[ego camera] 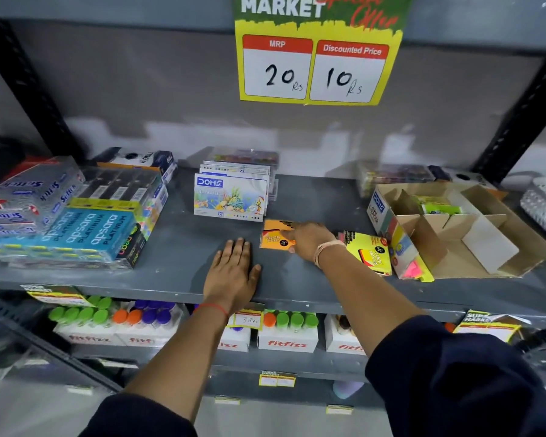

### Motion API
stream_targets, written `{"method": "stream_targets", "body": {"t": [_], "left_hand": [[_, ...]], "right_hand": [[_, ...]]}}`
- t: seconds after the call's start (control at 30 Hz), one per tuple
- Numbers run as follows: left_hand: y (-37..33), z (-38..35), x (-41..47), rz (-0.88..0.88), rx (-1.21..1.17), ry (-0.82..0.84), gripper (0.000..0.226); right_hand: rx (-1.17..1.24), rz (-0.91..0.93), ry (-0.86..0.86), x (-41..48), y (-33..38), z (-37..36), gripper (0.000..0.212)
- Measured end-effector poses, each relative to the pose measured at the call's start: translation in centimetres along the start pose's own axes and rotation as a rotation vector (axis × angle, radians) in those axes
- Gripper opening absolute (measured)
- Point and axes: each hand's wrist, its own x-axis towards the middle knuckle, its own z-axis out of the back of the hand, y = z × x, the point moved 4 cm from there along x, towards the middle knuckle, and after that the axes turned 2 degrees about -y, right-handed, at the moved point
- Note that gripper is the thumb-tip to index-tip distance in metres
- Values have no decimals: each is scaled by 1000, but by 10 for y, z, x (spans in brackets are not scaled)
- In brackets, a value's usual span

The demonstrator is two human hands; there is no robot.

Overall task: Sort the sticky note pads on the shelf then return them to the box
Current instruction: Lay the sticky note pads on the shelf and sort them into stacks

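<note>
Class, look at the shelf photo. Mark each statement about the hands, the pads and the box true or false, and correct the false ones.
1. The left hand lies flat on the shelf. True.
2. The right hand touches the yellow pad. False: it is on the orange pad.
3. The box has cardboard dividers. True.
4. The box holds no pads. False: a green pad sits in a back compartment.

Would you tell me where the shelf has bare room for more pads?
Bare shelf lies behind the orange pad, between the DOMS packs and the box. It is crowded around the yellow pad beside the box.
</note>
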Motion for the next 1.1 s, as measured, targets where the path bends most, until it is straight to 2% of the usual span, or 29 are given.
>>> {"method": "stream_targets", "body": {"t": [0.1, 0.17, 0.23, 0.33, 0.4, 0.5, 0.83, 1.0, 1.1], "left_hand": [[-1, 2, -1, -5, -6, -7, 82], [-2, 3, -1, 5, -1, -4, 68], [-4, 4, -1, 10, -5, 6, 58], [-5, 5, -1, 11, -4, 20, 57], [-5, 5, -1, 4, 5, 30, 57], [-4, 4, -1, -3, 11, 40, 57], [-2, 5, -1, -13, -4, 46, 57], [6, 8, 1, -43, -47, 55, 53], [11, 9, 0, -52, -33, 22, 51]], "right_hand": [[180, -9, -55, -16, -5, 16, 64], [337, -38, -85, -34, -23, 35, 69], [412, -94, -34, -53, -51, 45, 76], [229, -196, 192, -77, -78, 43, 95], [157, -234, 301, -90, -80, 36, 100], [159, -202, 223, -92, -82, 29, 98], [293, -158, 38, -84, -88, 45, 70], [451, -10, -59, -82, -46, 61, 67], [534, 89, 2, -78, -10, 47, 64]]}}
